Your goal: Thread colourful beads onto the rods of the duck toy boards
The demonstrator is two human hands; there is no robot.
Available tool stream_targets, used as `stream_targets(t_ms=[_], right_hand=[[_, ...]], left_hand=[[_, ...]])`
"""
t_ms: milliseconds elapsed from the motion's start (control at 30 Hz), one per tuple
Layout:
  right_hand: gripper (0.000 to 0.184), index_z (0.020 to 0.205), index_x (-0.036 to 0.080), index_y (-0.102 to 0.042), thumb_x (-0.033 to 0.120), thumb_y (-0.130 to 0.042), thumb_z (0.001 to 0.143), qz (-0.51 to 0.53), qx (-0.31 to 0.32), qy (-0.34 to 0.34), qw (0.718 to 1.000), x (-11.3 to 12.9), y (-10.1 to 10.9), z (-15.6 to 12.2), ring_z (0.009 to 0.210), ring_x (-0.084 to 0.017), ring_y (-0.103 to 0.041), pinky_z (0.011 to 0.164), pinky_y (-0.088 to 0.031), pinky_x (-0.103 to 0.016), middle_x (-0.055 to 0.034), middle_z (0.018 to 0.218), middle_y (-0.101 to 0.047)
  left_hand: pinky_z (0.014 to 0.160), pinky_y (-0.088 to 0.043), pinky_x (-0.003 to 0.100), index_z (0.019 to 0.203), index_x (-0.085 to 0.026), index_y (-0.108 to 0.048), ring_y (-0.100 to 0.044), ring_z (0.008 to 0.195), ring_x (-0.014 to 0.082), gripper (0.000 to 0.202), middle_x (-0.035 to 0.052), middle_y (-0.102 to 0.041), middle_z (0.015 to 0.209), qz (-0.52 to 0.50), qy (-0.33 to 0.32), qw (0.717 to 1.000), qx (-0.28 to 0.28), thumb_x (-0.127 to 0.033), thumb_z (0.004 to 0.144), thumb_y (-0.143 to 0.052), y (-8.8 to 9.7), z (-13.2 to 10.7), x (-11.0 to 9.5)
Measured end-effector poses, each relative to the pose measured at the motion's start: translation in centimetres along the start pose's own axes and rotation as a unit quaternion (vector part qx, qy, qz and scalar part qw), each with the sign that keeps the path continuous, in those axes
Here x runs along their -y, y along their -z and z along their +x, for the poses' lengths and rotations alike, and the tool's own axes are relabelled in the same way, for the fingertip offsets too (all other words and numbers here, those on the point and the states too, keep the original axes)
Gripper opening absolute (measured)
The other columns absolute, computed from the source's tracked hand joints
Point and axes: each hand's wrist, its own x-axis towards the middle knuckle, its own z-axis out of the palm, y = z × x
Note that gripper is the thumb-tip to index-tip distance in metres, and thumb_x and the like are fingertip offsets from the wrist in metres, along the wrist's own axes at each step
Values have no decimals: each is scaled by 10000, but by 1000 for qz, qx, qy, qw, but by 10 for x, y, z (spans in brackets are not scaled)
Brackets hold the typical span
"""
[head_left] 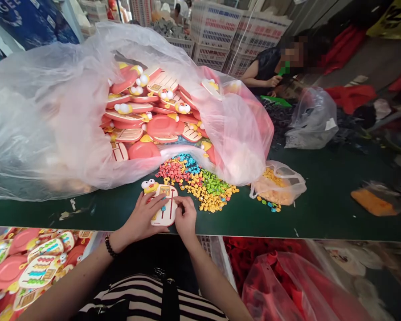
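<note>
My left hand (141,218) grips a white-and-red toy board (167,215) with a yellow duck-like head and bulging eyes, tilted at the table's front edge. Its fingers lie across the board's face, near small blue pieces (163,208) sitting at one of its slots. At the board's right edge is my right hand (186,219), fingers bent and pressed together by a slot; whatever they pinch is hidden. Just beyond the hands lies a loose pile of small plastic pieces (211,189) in red, blue, green and yellow.
A large clear bag (53,120) full of similar boards (163,126) fills the table's left. Right of the pile sits a small bag of yellow pieces (280,189). Boards with colored pieces (40,269) lie below left; red items in plastic (274,285) below right. Across the table sits another person (267,67).
</note>
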Motion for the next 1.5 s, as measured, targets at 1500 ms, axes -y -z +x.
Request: stream_targets(t_ms=[1500], right_hand=[[172, 667, 182, -670, 38, -613, 742, -386, 285, -1, 877, 3, 11, 168, 750, -209, -649, 669, -443, -268, -65, 762, -708]], left_hand=[[1116, -257, 571, 1251, -255, -572, -418, 1304, 303, 465, 74, -596, 1286, -19, -18, 999, -28, -492, 853, -614, 3, -8, -5]])
